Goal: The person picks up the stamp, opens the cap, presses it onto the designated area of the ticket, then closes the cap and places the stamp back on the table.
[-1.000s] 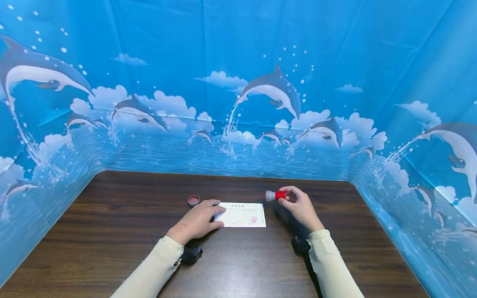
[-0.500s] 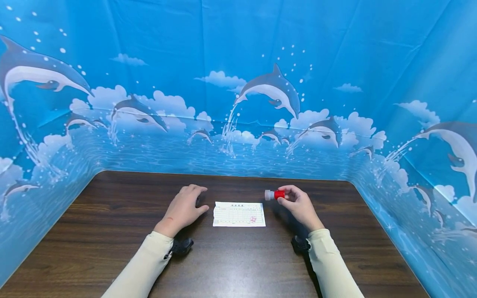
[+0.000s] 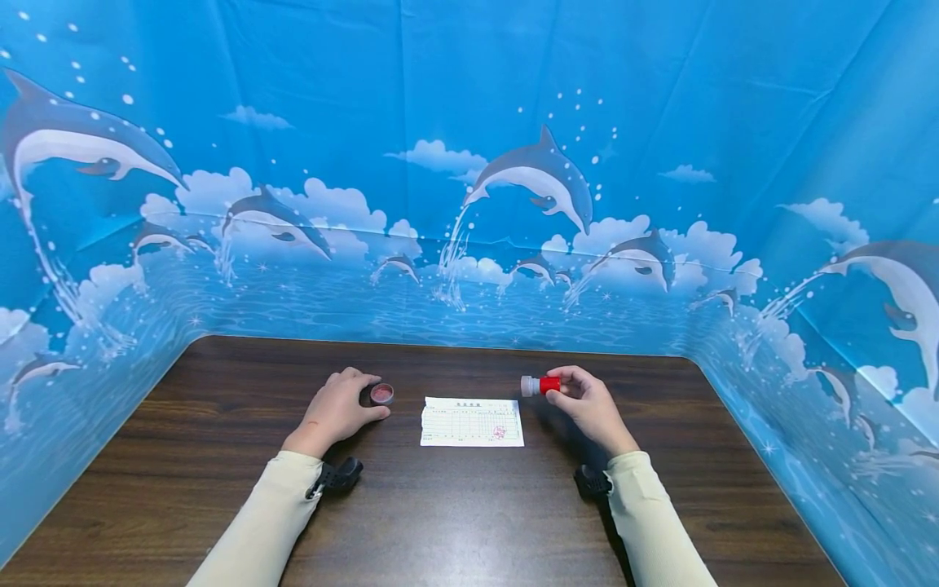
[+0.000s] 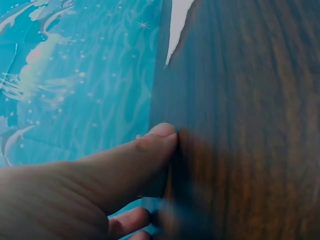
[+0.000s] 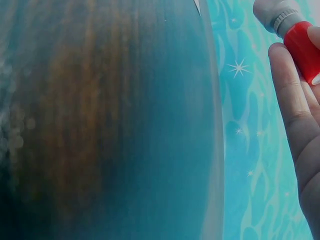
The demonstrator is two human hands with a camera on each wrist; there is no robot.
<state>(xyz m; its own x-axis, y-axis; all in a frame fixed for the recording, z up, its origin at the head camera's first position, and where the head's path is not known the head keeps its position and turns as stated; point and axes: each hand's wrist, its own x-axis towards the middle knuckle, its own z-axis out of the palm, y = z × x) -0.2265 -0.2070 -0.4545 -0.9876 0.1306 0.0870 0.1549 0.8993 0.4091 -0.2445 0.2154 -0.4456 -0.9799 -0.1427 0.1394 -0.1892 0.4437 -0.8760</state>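
Note:
A small round red ink pad (image 3: 382,395) in a dark-rimmed tin stands left of a printed paper form (image 3: 473,422). My left hand (image 3: 339,412) pinches the tin from its left side, thumb at the near edge and fingers at the far edge. The left wrist view shows the thumb (image 4: 142,155) in front, hiding most of the tin. My right hand (image 3: 590,408) holds a red stamp (image 3: 549,385) with a clear grey end pointing left, raised over the table. A red seal mark shows at the form's lower right.
The dark wood table (image 3: 455,522) ends at the back against a blue dolphin-print curtain (image 3: 469,293), which also rises along both sides. Black wrist cameras sit on both forearms, the left one (image 3: 341,474) close over the tabletop.
My left hand has left the paper form, moved left across the ink pad, and now has the tin between thumb and fingers. The right hand stays put with the stamp.

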